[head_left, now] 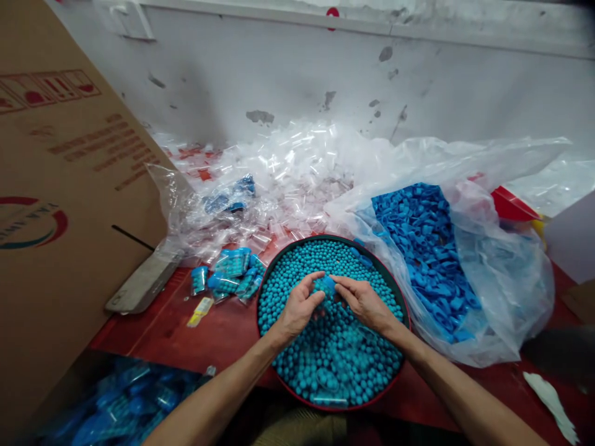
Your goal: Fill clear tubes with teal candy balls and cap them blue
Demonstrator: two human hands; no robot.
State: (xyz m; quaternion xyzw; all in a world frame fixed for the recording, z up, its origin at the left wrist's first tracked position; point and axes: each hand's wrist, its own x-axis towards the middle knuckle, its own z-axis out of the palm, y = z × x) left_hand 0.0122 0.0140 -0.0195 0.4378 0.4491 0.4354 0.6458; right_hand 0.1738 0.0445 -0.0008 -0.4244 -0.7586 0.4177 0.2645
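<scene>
Both my hands meet above a round, dark-rimmed tub (408, 316) full of small turquoise balls (344, 359). Between the fingers of my left hand (296, 311) is a small clear container (320, 288) with turquoise balls in it. My right hand (369, 305) pinches a blue cap (330, 282) at the container's top; the fingers partly hide how it sits. Empty clear containers (331, 399) lie on the balls at the tub's near side. Left of the tub, several filled, blue-capped containers (232, 263) rest on the red table (153, 334).
Clear empty containers (302, 167) are heaped against the wall. A plastic bag (506, 310) of blue caps (418, 241) lies open at right. A cardboard carton (69, 155) and grey slab (144, 282) stand left. Below is a pile of filled containers (125, 402).
</scene>
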